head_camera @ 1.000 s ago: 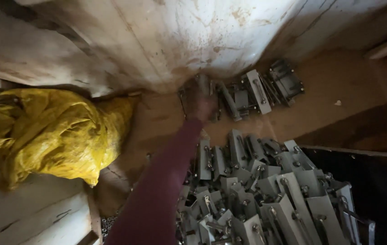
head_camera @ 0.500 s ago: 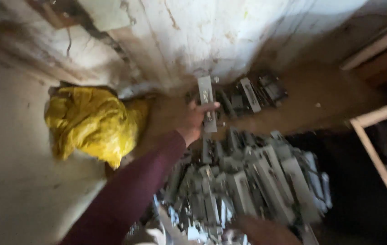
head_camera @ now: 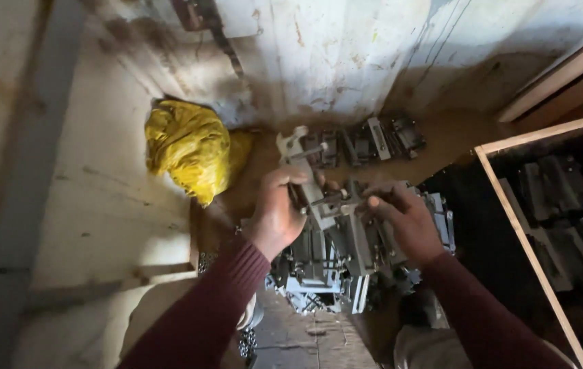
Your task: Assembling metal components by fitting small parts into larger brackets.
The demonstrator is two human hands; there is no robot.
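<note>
Both arms reach forward, left hand (head_camera: 276, 213) and right hand (head_camera: 404, 220) gripping one grey metal bracket (head_camera: 313, 179)

grey metal bracket (head_camera: 308, 179), dull, matt; metal parts pile (head_camera: 346, 263), same finish; yellow bag (head_camera: 185, 147), crinkled, slightly glossy plastic; crate frame (head_camera: 524, 239), bare wood; wall (head_camera: 346, 55), rough, stained.

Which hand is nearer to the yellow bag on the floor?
Left. The left hand is just right of the yellow bag, holding a grey metal bracket. The right hand is farther right, beyond the bracket.
</note>
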